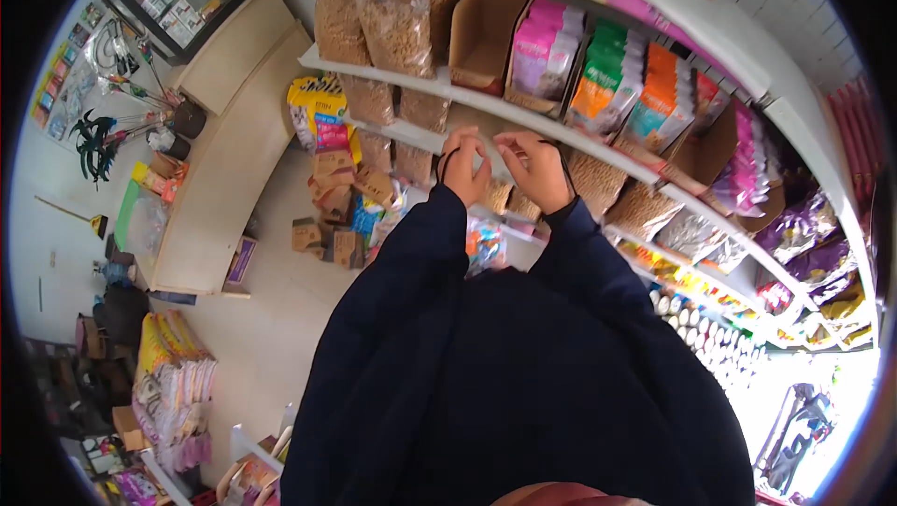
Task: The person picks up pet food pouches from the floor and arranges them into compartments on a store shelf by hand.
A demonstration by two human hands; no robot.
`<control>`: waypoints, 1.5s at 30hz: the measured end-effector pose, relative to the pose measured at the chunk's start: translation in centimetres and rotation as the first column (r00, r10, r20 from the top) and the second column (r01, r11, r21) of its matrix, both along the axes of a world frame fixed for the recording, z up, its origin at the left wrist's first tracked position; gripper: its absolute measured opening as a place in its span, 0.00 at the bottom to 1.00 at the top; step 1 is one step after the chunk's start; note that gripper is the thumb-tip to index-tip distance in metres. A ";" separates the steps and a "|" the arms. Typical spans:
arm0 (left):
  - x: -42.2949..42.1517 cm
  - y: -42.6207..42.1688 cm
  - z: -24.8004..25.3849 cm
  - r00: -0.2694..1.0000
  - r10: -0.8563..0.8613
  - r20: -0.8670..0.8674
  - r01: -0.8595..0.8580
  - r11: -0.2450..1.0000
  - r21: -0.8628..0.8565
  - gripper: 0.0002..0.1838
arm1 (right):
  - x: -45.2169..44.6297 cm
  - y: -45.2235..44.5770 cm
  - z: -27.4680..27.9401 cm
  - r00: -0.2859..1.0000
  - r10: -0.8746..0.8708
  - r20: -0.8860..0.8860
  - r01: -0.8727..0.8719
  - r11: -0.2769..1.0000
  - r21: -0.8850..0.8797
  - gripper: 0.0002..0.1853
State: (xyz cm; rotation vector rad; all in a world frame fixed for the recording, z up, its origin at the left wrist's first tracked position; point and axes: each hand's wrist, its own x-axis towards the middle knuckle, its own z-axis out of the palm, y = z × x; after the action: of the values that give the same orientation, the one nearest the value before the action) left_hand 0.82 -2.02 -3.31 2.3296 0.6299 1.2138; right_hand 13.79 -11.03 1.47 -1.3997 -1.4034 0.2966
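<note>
Both hands are raised before the shelves, a small gap between them. My left hand (462, 166) has bent fingers with the thumb apart, and nothing shows in it. Facing it, my right hand (536, 170) has curled fingers and a separate thumb, also without anything visible in it. A dark loop hangs at each wrist. Behind the hands runs a white shelf (551, 125). Clear bags of brown kibble (397, 31) stand at its upper left, near an open cardboard box (486, 34). Pink-and-white pouches (545, 46), green pouches (605, 76) and orange pouches (660, 99) fill boxes to the right.
Small cardboard boxes (334, 242) and a yellow bag (320, 114) sit on the floor left of the shelves. Farther left is a long wooden counter (220, 156). Stacked yellow-and-white sacks (173, 394) stand at lower left. Purple bags (808, 244) line the shelves at right.
</note>
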 end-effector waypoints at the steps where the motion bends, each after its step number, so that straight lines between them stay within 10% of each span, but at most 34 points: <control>1: -1.0 -0.5 0.1 0.999 0.037 -0.019 -0.037 0.999 -0.026 0.09 | -0.7 -0.2 -0.6 0.999 0.007 0.036 -0.008 1.000 0.012 0.08; 20: -25.5 -3.5 -16.2 0.920 0.231 -0.316 -0.373 0.765 -0.525 0.10 | -13.9 -1.3 -17.4 0.990 0.124 -0.069 -0.142 0.868 -0.476 0.08; 33: -31.9 -10.3 -35.0 0.889 0.068 -0.453 -0.437 0.422 -0.794 0.09 | -21.1 -2.6 -38.8 0.983 0.138 -0.124 -0.182 0.596 -0.782 0.12; 42: -31.4 -11.9 -50.9 0.841 0.298 -0.451 -0.496 0.098 -0.863 0.23 | -23.0 -2.0 -55.7 0.985 0.086 -0.147 -0.170 0.497 -0.851 0.21; 45: -31.0 -11.1 -53.1 0.792 0.362 -0.492 -0.577 0.178 -0.797 0.23 | -24.0 -1.9 -59.8 0.976 0.212 0.048 -0.073 0.525 -0.848 0.21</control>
State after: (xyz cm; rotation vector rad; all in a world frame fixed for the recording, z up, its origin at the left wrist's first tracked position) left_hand -30.21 -13.16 -56.39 1.1942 1.7060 0.4703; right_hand -10.22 -12.91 -58.33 -2.1222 -1.5686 1.1411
